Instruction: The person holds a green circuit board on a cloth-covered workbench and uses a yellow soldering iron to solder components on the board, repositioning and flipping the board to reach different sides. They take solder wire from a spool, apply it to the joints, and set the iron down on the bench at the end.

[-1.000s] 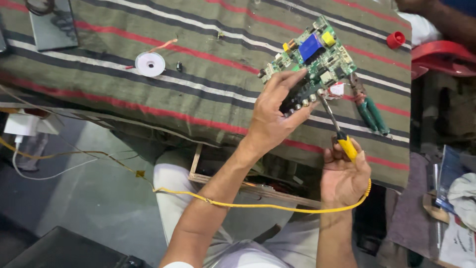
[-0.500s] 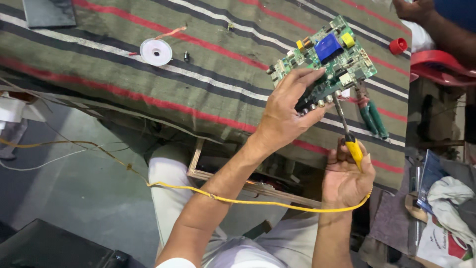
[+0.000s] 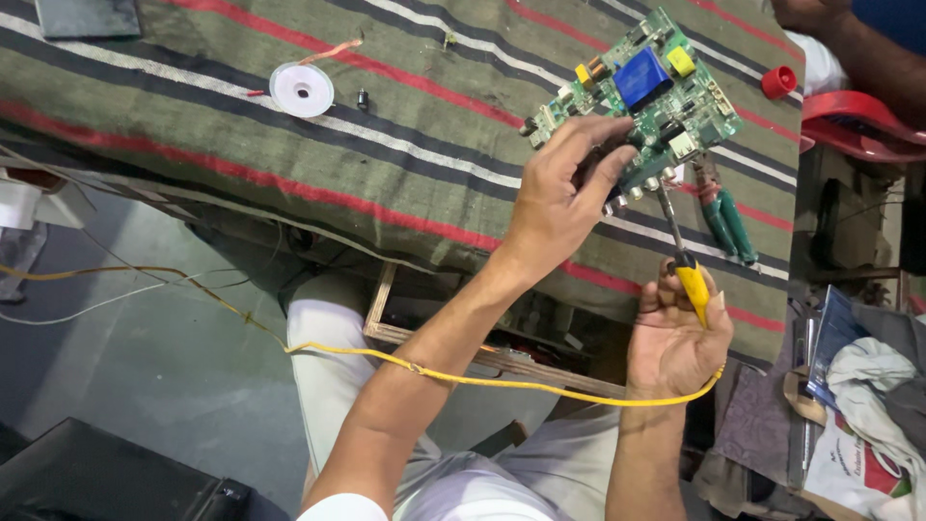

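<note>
- Two hands are at a green board [image 3: 646,92] that lies on a striped cloth [image 3: 405,125].
- Left hand [image 3: 559,198] is closed on the board's near edge, thumb on top.
- Right hand [image 3: 675,338] is shut tight round a yellow iron [image 3: 693,289], whose metal tip touches the board's edge.
- Yellow cord [image 3: 463,376] runs from that hand across the left arm.
- Green pliers [image 3: 723,217] lie just beside the board.
- White roll [image 3: 302,90] sits well apart on the cloth.
</note>
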